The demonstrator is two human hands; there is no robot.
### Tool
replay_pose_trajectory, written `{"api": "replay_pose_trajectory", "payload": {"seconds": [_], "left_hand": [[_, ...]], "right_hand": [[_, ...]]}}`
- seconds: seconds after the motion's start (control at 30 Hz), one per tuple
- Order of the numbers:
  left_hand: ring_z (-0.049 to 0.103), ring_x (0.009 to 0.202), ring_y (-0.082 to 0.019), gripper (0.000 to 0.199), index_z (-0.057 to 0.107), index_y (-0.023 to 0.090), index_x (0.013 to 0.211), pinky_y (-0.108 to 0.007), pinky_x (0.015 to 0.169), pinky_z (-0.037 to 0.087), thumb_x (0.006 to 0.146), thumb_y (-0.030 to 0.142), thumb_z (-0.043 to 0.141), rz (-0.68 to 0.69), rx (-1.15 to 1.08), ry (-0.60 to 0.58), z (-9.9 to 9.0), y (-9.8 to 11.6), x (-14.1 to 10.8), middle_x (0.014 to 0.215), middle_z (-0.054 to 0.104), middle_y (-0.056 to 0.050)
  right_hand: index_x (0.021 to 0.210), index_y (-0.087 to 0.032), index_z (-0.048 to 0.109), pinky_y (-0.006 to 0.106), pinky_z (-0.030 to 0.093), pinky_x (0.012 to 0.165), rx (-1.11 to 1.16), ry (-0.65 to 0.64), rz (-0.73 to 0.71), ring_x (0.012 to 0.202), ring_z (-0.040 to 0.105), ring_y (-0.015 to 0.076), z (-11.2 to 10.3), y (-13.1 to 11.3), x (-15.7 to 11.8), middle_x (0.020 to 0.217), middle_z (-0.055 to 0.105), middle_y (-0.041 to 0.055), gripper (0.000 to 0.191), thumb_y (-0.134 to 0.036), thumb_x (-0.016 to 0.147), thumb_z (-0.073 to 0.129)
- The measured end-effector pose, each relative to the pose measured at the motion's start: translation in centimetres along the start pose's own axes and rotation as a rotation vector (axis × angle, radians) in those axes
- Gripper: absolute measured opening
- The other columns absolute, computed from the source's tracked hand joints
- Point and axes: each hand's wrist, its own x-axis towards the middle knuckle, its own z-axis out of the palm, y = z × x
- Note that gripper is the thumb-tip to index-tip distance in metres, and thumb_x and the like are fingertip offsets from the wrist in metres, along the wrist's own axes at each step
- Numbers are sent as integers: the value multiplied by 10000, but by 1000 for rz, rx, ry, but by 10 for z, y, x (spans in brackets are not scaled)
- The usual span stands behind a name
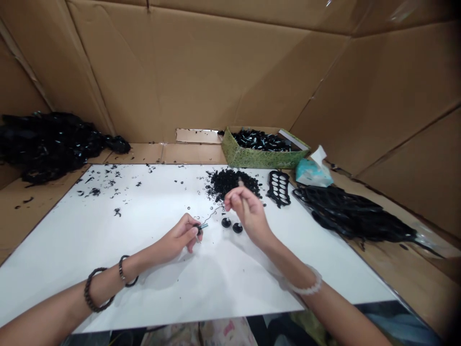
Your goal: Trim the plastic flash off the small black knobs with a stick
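Pinching a black metal-stemmed part (203, 226) in the left hand (184, 234) rn. Right hand (249, 211) grips a thin strand (215, 210) at its 2 o'clock.

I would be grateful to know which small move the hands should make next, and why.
I would probably ease the right hand gently away while the left hand steadies the black part: the thin strand spans the gap between the hands, wavy rather than taut, though whether it is attached to the part is unclear.
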Motion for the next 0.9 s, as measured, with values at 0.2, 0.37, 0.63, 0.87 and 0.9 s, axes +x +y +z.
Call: {"api": "replay_pose_trajectory", "payload": {"seconds": [0.2,0.37,0.63,0.87,0.9], "left_hand": [[405,547,-64,245,370,191,898,-265,615,372,891,436,371,13,55,-18,0,2,-1,806,512,4],[426,545,-77,196,359,202,925,-277,642,366,899,396,369,-14,134,102,3,1,-3,741,489,28],[428,566,-115,156,335,208,987,-292,652,362,907,342,342,-39,217,121,6,6,-4,607,424,61],[443,572,-131,230,303,217,1087,-288,618,345,895,332,351,-91,298,153,8,6,-6,612,451,53],[450,572,-131,220,316,217,1074,-285,611,345,891,333,359,-91,294,159,9,6,-6,617,447,52]], "right_hand": [[926,-186,548,278,455,675,-450,-349,-181,755,559,151,17,2,-17,835,596,48,128,-285,867,492],[1012,-166,531,313,464,700,-867,-471,-378,856,545,204,9,7,-18,925,585,104,181,-260,886,443],[975,-161,528,249,409,601,-1077,-570,-436,796,526,181,15,14,-23,851,567,91,149,-167,878,416],[861,-167,527,241,322,535,-1130,-557,-476,708,498,174,16,17,-24,748,562,67,112,-144,852,418],[827,-169,525,242,310,529,-1138,-554,-480,683,490,169,16,16,-24,725,558,60,111,-143,846,418]]}}
